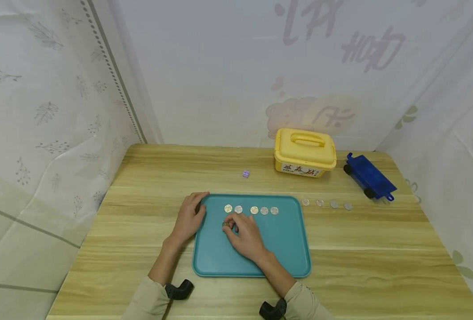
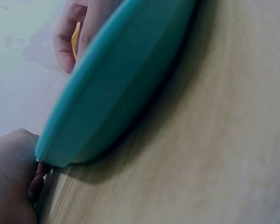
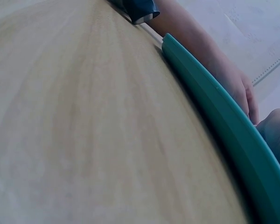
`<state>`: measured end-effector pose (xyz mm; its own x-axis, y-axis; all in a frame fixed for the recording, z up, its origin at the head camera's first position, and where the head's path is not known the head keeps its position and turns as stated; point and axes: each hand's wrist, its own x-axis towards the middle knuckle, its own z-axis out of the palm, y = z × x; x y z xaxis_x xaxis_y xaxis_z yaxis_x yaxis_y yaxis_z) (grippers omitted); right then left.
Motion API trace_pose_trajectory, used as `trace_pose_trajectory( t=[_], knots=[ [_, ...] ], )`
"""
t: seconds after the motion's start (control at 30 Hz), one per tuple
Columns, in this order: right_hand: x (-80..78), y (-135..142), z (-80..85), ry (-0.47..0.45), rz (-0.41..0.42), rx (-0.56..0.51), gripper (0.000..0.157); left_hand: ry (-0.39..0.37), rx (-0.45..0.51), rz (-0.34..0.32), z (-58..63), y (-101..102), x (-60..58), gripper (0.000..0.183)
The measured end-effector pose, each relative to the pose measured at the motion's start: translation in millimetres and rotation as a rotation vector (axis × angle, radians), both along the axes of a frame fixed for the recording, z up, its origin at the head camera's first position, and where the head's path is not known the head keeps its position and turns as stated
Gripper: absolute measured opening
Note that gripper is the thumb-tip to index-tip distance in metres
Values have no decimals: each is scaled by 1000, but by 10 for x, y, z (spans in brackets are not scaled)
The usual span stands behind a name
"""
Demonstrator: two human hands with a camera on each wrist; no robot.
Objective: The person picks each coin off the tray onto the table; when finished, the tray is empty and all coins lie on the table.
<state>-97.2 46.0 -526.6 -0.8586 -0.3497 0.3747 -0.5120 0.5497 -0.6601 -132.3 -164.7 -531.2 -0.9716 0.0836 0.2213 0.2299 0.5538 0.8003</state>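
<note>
My right hand is over the teal tray, its thumb and index finger pinching a coin that the fingertips partly cover. Just beyond that hand lies a row of coins on the tray: a gold-toned coin and a silvery coin on the left, then after a gap another gold-toned coin and two silvery ones. My left hand rests at the tray's left rim with relaxed fingers. In the left wrist view, the tray's side wall hides part of the right hand.
To the right of the tray, several silvery coins form a row on the wooden table. Behind stand a yellow lidded box with a handle and a blue toy wagon. A small purple block lies beyond the tray.
</note>
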Motion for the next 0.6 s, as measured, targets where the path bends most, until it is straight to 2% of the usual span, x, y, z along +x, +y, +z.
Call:
trace_pose_trajectory(
  t=[0.33,0.6],
  knots=[
    [-1,7,-19,-42,3,-56,10,-6,-5,2,-8,-3,-1,40],
    [-27,60,37,-83,49,-216,7,1,-3,0,-7,4,-3,40]
  ],
)
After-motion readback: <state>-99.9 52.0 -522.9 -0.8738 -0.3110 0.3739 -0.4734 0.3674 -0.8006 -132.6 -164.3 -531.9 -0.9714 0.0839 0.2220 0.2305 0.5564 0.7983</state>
